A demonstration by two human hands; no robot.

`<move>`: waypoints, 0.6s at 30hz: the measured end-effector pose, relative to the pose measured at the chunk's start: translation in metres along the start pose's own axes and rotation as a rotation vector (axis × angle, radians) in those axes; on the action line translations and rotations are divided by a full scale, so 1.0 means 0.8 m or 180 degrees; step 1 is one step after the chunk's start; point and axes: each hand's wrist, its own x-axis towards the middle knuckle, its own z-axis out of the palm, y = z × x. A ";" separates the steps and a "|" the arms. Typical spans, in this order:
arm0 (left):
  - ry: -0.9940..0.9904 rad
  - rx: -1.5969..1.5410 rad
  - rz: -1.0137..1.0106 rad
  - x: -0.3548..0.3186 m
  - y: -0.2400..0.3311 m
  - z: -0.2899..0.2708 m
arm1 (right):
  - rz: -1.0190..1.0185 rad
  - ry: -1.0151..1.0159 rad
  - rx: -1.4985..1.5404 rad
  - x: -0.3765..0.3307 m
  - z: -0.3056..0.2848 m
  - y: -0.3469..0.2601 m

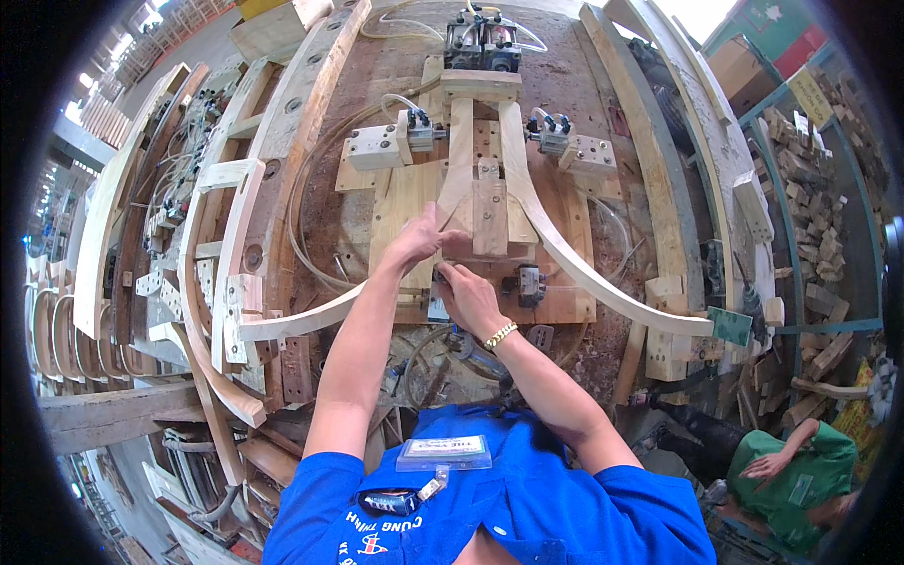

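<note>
Two curved wooden pieces flare outward from the middle of a clamping jig, the left curved piece [306, 320] and the right curved piece [584, 273]. Over the inner part of the left one lies my left hand [421, 242], fingers stretched forward and thumb spread to the right. Just below it, my right hand [471, 299] is closed, its fingertips at a small part by the jig's near edge that they mostly hide. Air cylinders flank the pieces, a left cylinder [377, 149] and a right cylinder [586, 153]. A wooden block [489, 217] sits between them.
A black cylinder unit [482, 45] stands at the jig's far end, with hoses around. Wooden rails [306, 122] line the left side. Offcuts fill a rack [815, 226] at right. A person in green [796, 476] sits at the lower right.
</note>
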 end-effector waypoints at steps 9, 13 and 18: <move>0.0011 0.0095 -0.0063 -0.009 0.012 -0.002 | -0.0058 0.0138 -0.0005 0.000 0.006 0.004; 0.0153 0.0210 0.0155 -0.012 0.012 -0.002 | -0.0139 0.0210 0.0009 0.000 0.007 0.005; 0.0084 0.0161 0.0044 -0.013 0.014 -0.004 | 0.0010 0.0095 0.0022 -0.001 0.005 0.003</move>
